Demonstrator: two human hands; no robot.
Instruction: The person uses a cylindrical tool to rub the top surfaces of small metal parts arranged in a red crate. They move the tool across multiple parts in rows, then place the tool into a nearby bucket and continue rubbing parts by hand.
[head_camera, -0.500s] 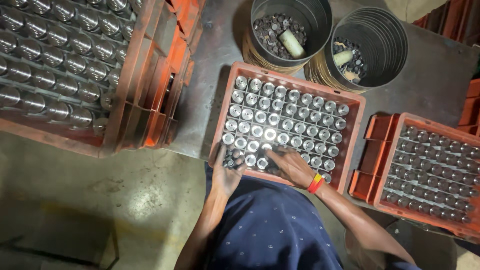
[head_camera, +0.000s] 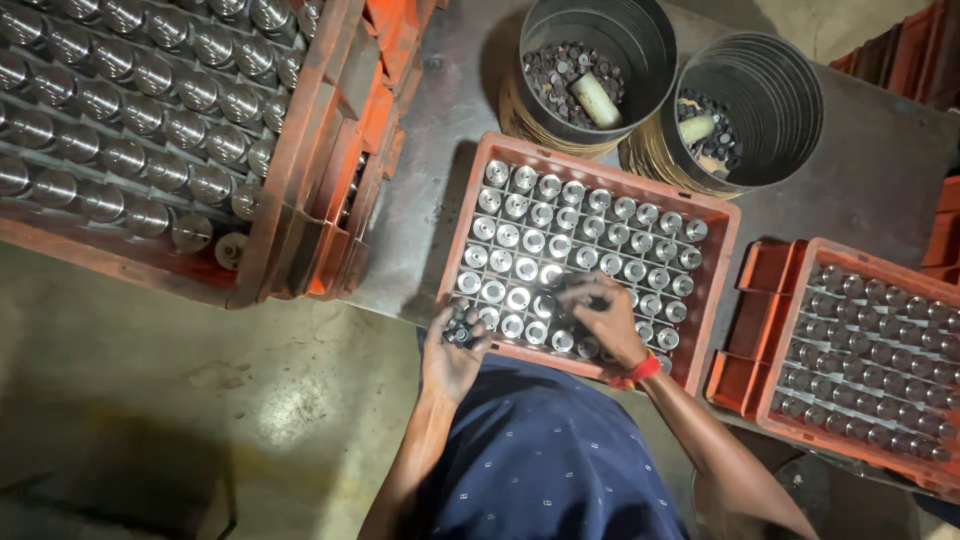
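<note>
An orange crate in front of me holds rows of upright shiny metal cylinders. My left hand is at the crate's near left corner, fingers curled around several small dark parts. My right hand, with a red band at the wrist, reaches over the near rows and pinches a small dark piece above one cylinder. My dark blue shirt fills the bottom of the view.
Two round metal buckets of small dark parts stand behind the crate, each with a pale scoop. Another orange crate of cylinders lies right. Stacked crates of larger cylinders sit left. Concrete floor below.
My right hand has shifted a little further over the near rows. My left hand stays at the crate's corner with the dark parts.
</note>
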